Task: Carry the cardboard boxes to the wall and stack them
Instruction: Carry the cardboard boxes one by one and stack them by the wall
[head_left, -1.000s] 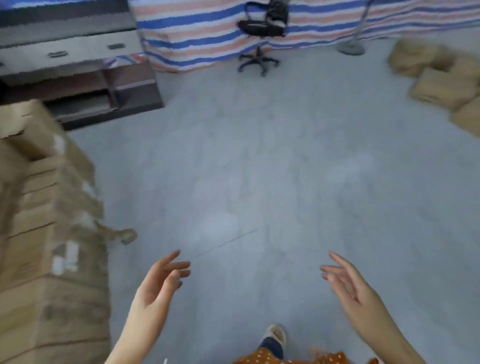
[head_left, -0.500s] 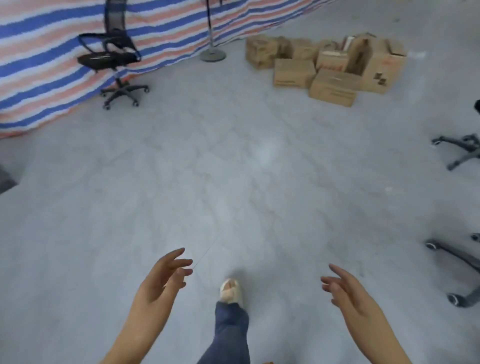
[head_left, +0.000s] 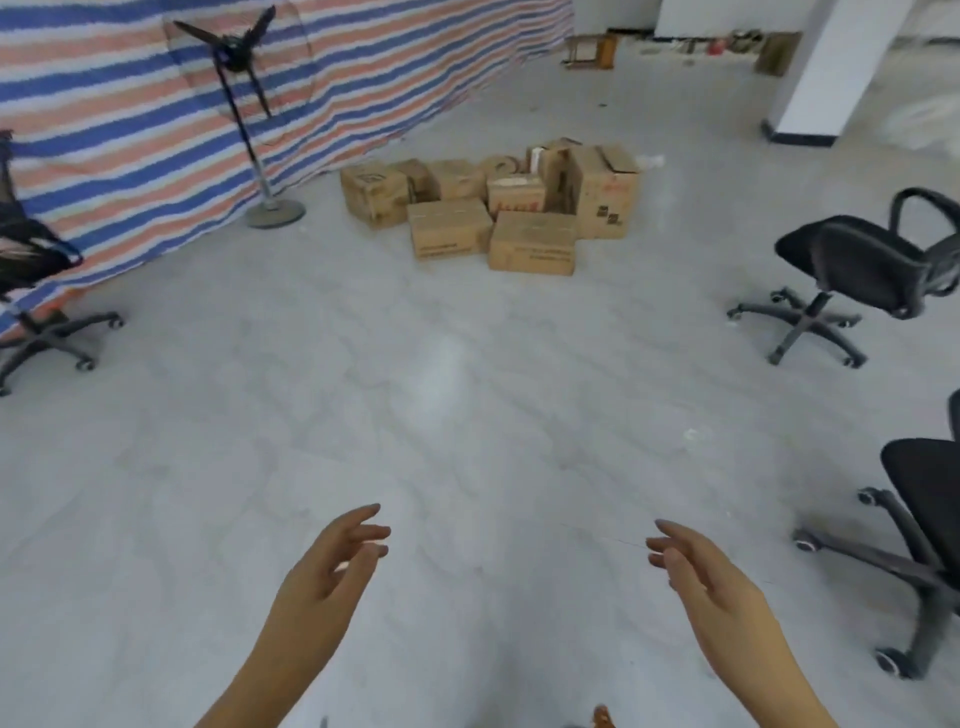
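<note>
A pile of several brown cardboard boxes (head_left: 498, 208) sits on the grey floor ahead, near the striped tarp. Two closed boxes lie at the pile's front, one (head_left: 449, 227) on the left and one (head_left: 532, 242) on the right. A taller box (head_left: 605, 192) with open flaps stands at the right end. My left hand (head_left: 332, 566) and my right hand (head_left: 701, 571) hang low in front of me, fingers relaxed and empty, far from the boxes.
A standing fan (head_left: 244, 104) is left of the pile by the blue, white and red striped tarp (head_left: 130, 119). Black office chairs stand at the left edge (head_left: 36, 291), at the right (head_left: 857, 275) and lower right (head_left: 930, 545). A white pillar (head_left: 821, 67) rises at the back right.
The view has swung right, away from the stacked boxes by the wall; the loose pile has come to the centre and closer. Both hands stay empty and held out low.
</note>
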